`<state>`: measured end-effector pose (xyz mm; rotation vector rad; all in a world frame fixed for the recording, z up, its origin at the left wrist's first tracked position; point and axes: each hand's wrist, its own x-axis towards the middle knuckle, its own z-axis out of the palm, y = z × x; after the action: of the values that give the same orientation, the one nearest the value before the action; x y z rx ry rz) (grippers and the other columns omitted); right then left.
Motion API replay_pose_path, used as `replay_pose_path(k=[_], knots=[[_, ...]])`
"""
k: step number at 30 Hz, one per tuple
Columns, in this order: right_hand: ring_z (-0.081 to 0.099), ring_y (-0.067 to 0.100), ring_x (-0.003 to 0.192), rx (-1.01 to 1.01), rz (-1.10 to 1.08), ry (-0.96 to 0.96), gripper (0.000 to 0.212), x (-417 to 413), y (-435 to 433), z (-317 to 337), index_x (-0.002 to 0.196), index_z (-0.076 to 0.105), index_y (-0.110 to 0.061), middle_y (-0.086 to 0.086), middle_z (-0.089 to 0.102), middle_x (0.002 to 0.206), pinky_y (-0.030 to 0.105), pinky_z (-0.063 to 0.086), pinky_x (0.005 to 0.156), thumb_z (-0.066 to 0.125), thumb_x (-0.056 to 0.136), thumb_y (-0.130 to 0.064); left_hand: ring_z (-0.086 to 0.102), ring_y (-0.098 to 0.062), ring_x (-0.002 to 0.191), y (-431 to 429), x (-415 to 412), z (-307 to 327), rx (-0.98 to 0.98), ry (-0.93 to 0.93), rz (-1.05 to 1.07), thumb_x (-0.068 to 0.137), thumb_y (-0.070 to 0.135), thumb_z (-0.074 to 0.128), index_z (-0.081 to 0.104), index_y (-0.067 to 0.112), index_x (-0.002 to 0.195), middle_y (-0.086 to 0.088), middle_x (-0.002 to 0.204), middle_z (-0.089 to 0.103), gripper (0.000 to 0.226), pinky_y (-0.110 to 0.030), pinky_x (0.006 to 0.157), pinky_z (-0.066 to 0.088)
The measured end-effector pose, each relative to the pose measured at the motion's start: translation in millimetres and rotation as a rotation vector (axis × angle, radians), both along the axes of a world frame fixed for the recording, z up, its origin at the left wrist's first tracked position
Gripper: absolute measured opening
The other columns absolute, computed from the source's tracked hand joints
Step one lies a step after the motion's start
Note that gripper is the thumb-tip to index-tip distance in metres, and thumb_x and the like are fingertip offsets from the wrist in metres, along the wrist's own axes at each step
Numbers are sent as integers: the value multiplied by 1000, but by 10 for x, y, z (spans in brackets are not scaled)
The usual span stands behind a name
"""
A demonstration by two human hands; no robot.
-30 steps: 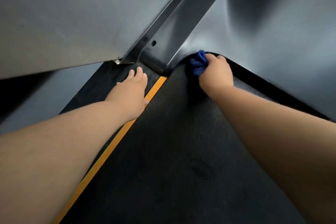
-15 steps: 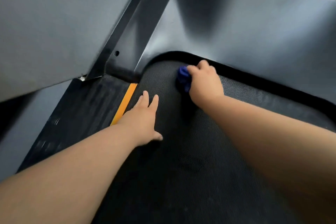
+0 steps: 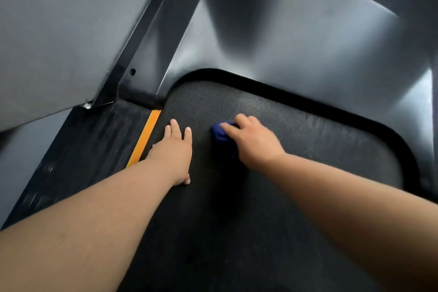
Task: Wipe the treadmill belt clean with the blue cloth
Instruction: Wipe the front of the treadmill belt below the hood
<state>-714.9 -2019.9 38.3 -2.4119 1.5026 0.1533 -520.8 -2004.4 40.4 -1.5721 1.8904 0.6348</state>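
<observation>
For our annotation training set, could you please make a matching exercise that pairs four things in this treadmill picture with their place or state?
Things:
1. left hand
2. blue cloth
3. orange stripe
4. grey cover

Places or states:
A. gripped by the right hand
B. runs along the left edge of the belt
C. curves round the belt's far end
D. lies flat on the belt, fingers straight

Pairs: 1-D, 2-A, 3-B, 4-C.
</observation>
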Motion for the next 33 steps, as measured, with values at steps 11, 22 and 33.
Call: replay_pose_path(k=[11, 22, 33], knots=[[40, 32, 108, 52, 46, -45, 56, -85, 143, -52, 142, 37, -27, 10, 40, 122, 41, 49, 80, 53, 89, -22, -11, -26, 146, 64, 29, 60, -27, 67, 60, 76, 42, 76, -18, 20, 149, -14, 152, -31, 121, -38, 110, 35], [39, 34, 112, 9, -248, 30, 59, -362, 173, -16, 142, 33, -21, 12, 35, 129, 42, 47, 78, 56, 87, -23, -10, -32, 145, 80, -470, 158, -22, 235, 172, 75, 53, 72, -6, 26, 152, -11, 158, -16, 112, -50, 115, 20], [39, 27, 131, 132, -540, -197, 77, -1303, 87, 184, 147, 31, -20, 9, 39, 145, 28, 33, 103, 65, 78, -20, 14, -26, 144, 9, -1032, 230, -155, 459, 4, 87, 49, 60, -1, 39, 150, 2, 160, -2, 88, -41, 111, 25]])
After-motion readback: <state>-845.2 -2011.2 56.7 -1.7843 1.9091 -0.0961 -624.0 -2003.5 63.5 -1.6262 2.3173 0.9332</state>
